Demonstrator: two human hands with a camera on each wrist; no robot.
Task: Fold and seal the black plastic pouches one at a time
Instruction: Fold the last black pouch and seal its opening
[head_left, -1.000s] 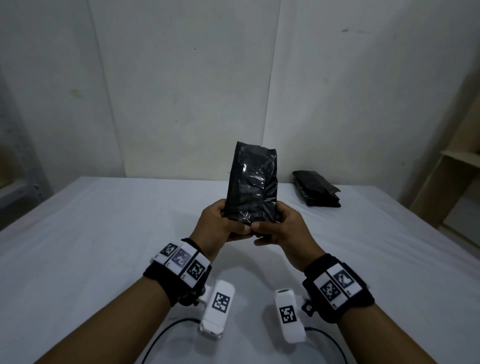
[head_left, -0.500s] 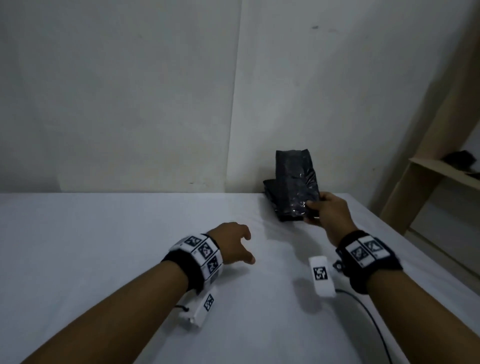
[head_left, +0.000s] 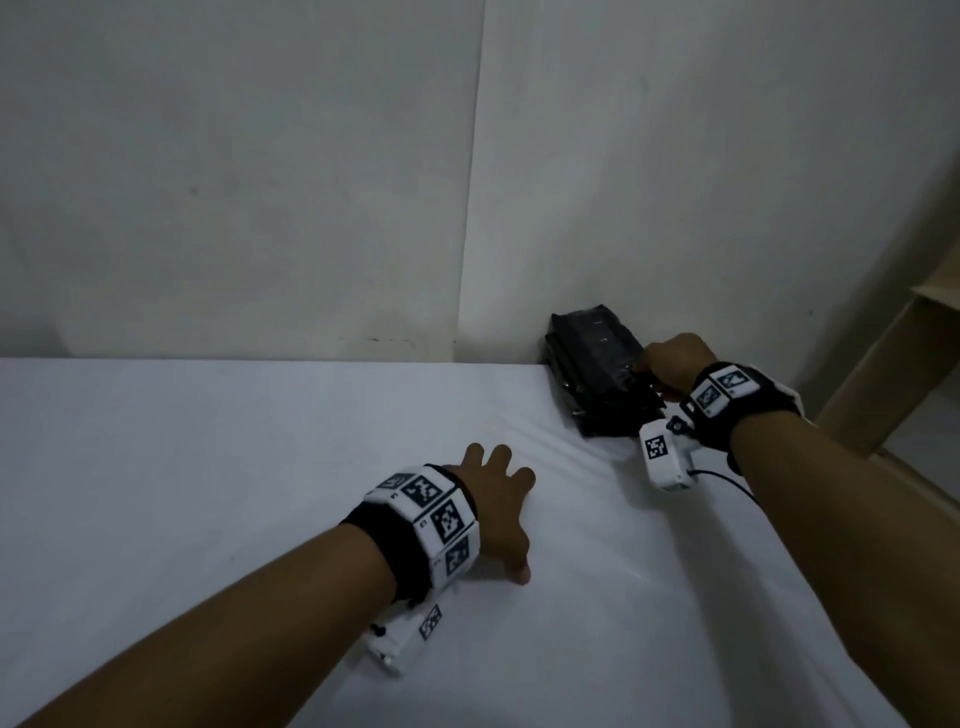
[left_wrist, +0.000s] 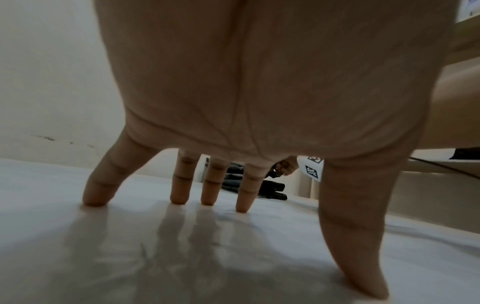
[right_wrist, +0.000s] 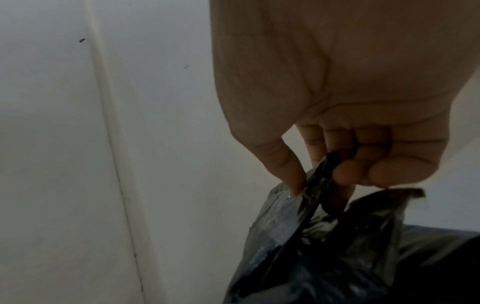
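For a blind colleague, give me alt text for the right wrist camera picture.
The right hand pinches the crumpled edge of a black plastic pouch between thumb and fingers, just above more black plastic. A pale wall fills the left side.

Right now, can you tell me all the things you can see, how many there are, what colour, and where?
pouches: a stack, number not countable, black, far right of the table by the wall
top pouch: one, glossy black, on the stack, its edge pinched by the right hand
table: one, white cover, fills the lower view
wall: white panels with a vertical seam, behind the table
shelf: one, light wood, far right
wrist bands: two, black with white coded tags, one per wrist
wrist cameras: two, white, under the wrists
cable: one, black, from the right camera
left hand: one, fingers spread, fingertips on the table
right hand: one, pinching the top pouch
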